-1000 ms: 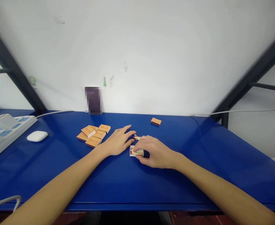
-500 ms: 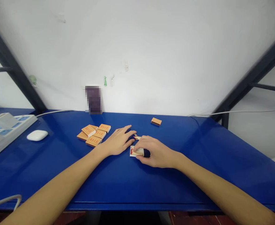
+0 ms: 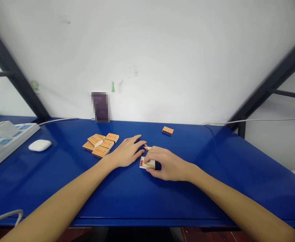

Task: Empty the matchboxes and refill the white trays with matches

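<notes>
A white matchbox tray (image 3: 142, 167) with red-tipped matches in it lies on the blue table. My right hand (image 3: 166, 163) is closed on the tray, thumb at its near side and fingertips reaching over the matches. Behind the tray is a small pile of loose matches (image 3: 147, 147), partly hidden by my right hand. My left hand (image 3: 129, 151) rests palm down to the left of the tray, fingers spread and holding nothing. Its fingertips come close to the loose matches; whether they touch cannot be told. Several orange matchboxes (image 3: 100, 151) lie clustered beside my left wrist.
One more orange matchbox (image 3: 167, 130) sits near the wall on the blue table (image 3: 137, 198). At the left are a white earphone case (image 3: 40, 145) and a power strip (image 3: 13, 143) with plugs. A dark, blurred-out card (image 3: 101, 107) leans on the wall; a white cable (image 3: 258, 120) runs right.
Hardly anything differs. My right hand and the tray have shifted very slightly to the right; my left hand stays where it was.
</notes>
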Demonstrator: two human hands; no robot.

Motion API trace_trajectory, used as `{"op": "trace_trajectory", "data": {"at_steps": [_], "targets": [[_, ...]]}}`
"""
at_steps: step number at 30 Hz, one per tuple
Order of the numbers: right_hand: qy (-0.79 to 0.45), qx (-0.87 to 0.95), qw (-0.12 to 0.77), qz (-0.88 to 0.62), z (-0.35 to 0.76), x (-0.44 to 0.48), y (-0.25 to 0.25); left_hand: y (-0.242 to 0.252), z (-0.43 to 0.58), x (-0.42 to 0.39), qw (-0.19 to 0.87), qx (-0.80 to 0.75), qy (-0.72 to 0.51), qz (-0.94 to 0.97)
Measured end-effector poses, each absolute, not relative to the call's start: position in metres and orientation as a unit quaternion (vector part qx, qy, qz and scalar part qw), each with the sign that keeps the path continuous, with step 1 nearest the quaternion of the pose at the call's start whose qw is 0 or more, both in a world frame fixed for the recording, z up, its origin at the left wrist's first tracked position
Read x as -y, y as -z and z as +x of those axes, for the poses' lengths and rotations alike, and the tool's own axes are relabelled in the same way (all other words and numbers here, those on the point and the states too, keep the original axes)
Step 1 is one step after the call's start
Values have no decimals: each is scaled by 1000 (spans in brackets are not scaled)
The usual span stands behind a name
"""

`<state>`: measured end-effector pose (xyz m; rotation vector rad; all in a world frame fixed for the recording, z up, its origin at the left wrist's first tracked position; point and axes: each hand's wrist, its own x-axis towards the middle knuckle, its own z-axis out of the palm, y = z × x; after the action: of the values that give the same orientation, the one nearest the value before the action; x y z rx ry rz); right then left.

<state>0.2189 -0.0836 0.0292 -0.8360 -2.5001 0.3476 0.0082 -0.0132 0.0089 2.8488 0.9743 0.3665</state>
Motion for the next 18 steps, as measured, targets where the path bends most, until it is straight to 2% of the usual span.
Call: {"op": "trace_trajectory", "data": {"at_steps": [14,18], "targets": [[-118,914,215,-322,218,83,-30,-9,8,13,61,-318,-128,938],[-114,905,259,-319,218,83,-29,-10,9,14,62,-322,-121,937]]}}
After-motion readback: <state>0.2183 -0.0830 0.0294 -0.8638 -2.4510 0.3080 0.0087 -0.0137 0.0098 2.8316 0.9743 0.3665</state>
